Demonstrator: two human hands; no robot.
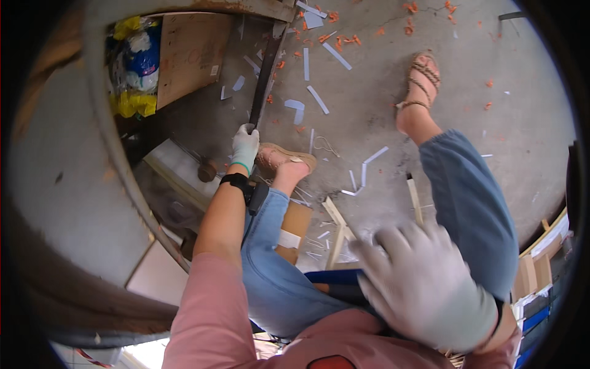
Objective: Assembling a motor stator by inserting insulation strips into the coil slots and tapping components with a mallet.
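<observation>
My left hand (246, 147), in a pale work glove with a green cuff, reaches forward and is closed round the lower part of a dark, narrow metal leg (265, 80). The leg runs up to the corner of a worn table frame (258, 8). My right hand (424, 283), also gloved, is raised close in front of my body at the lower right. Motion smears its fingers, so whether it holds anything cannot be made out.
A cardboard box (192, 56) and yellow-blue plastic bags (138, 67) sit under the table at left. White paper strips (337, 56) and orange scraps (410, 26) litter the concrete floor. A wooden stool frame (337, 237) stands before me. Wooden pieces (534, 270) lie at right.
</observation>
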